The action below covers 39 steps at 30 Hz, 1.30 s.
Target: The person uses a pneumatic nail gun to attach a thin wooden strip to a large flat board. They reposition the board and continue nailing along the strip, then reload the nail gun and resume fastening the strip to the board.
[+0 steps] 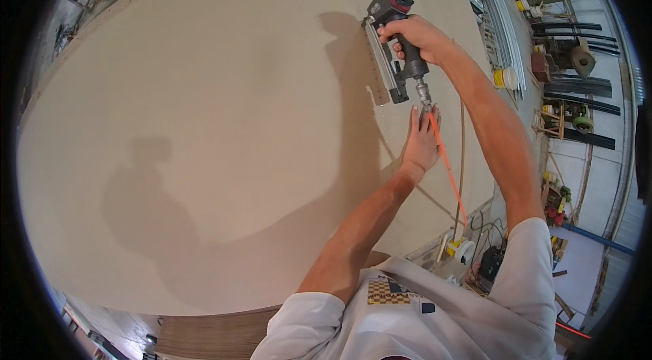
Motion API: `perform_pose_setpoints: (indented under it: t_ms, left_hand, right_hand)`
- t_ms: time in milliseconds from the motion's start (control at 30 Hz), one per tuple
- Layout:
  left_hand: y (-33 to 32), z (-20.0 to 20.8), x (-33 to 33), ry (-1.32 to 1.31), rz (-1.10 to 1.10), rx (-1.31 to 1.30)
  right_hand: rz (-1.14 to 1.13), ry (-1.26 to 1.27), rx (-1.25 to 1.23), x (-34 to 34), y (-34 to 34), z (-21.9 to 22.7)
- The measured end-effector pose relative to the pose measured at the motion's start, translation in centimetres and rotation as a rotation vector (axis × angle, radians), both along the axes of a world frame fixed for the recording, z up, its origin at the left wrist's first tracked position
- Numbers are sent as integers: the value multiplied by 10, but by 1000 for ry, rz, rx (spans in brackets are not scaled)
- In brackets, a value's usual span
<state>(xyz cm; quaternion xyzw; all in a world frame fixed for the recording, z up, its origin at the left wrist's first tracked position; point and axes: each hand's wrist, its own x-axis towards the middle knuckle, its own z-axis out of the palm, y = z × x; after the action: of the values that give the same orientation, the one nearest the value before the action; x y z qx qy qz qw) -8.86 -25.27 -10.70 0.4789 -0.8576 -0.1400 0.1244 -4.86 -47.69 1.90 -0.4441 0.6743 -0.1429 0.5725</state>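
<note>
My right hand (422,39) grips a black and red pneumatic nail gun (412,61) by its handle, near the far right part of a large beige board (251,109). The gun's long magazine points back toward me on its left side. A metal air fitting (423,93) joins the handle's base to an orange hose (447,160), which runs down toward my right side. Just below the fitting, my left hand (422,146) lies with its fingers stretched out, close to the hose. Whether it touches the hose or only the board I cannot tell.
Beyond the board's right edge stand white and yellow buckets (504,78), long metal profiles (499,17) and several machines, one of them green (581,123). Another bucket (460,249) sits near tangled cables at my right. Wood-toned panelling (210,335) shows below the board's near edge.
</note>
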Motion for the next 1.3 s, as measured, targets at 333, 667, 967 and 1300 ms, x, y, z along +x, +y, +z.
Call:
perform_pose_setpoints:
  t_ms: [333, 667, 967, 1300]
  left_hand:
    - [10, -14, 14, -17, -23, 33]
    - [12, -4, 1, -15, -29, 46]
    - [10, -3, -5, -22, -4, 14]
    - [7, -3, -5, -21, 16, -3]
  right_hand:
    - [-21, -21, -71, -6, -1, -6]
    - [3, -6, -26, 5, -9, -11]
    - [37, 42, -12, 7, -7, -7]
    - [36, 48, -26, 12, -8, -8]
